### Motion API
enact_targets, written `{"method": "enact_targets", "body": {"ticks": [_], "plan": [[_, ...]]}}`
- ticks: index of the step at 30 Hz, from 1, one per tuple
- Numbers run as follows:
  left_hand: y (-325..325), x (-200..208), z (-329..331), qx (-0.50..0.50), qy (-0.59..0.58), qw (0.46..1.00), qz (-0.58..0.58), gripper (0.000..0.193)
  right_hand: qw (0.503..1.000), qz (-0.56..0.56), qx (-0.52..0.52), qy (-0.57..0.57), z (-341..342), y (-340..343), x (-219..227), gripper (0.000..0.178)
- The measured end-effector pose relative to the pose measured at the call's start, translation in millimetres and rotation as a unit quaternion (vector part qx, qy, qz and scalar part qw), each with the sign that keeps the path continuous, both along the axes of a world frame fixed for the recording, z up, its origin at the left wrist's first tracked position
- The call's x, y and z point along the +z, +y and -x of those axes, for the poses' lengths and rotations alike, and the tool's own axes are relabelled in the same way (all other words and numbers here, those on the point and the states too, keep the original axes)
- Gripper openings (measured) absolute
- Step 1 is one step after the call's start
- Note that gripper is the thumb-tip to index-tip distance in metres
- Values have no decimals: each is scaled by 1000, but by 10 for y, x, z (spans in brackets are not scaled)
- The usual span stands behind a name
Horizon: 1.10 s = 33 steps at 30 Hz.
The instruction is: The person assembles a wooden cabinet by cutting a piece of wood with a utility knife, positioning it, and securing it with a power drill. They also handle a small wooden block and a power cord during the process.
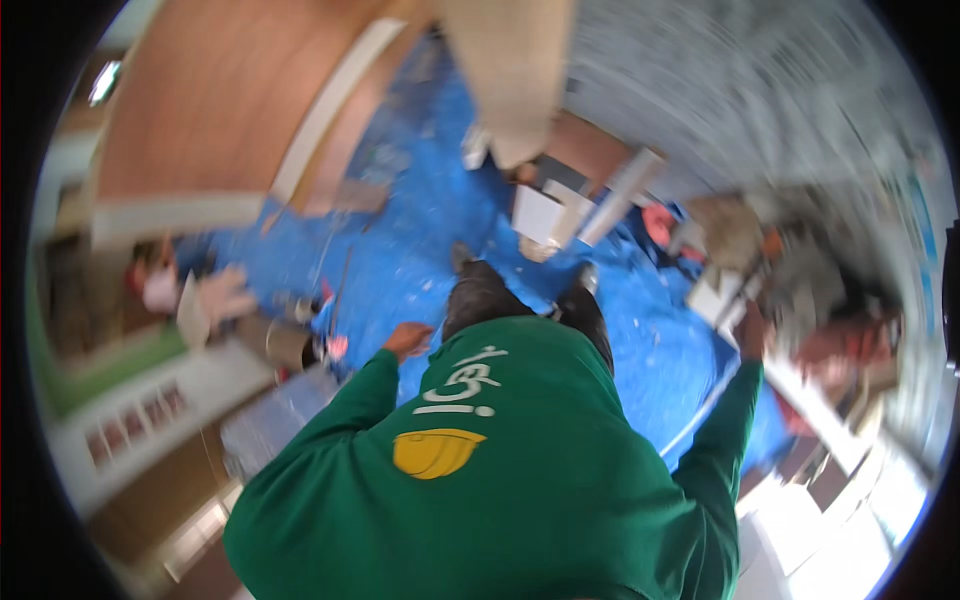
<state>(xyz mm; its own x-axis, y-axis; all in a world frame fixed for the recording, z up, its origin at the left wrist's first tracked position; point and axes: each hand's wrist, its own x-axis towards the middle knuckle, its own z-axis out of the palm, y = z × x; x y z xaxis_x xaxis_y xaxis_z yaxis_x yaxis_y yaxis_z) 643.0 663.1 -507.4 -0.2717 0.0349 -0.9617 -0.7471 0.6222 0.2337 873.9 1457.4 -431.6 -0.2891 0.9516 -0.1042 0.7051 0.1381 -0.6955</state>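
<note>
My left hand (408, 340) hangs beside my left leg, over a blue tarp (390, 250). Nothing shows clearly in it, and blur hides how its fingers lie. On the other side my right arm stretches outward, bringing my right hand (752, 335) to a cluttered heap at the right. A long whitish strip (815, 410) lies close by that hand. Whether the hand touches or grips anything there is too smeared to make out.
Large brown wooden panels (220, 110) with pale edges stand at the far left. A pale board (510, 70) rises at the far middle. Ahead of my feet lie white and dark offcuts (538, 215). A clear plastic-looking bin (280, 415) sits at the left.
</note>
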Motion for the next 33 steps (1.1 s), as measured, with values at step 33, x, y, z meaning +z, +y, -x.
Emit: {"method": "enact_targets", "body": {"ticks": [33], "plan": [[-1877,27,-1339,417,199,886,-43,36,891,-286,202,-289,1564,-2178,-726,70]]}}
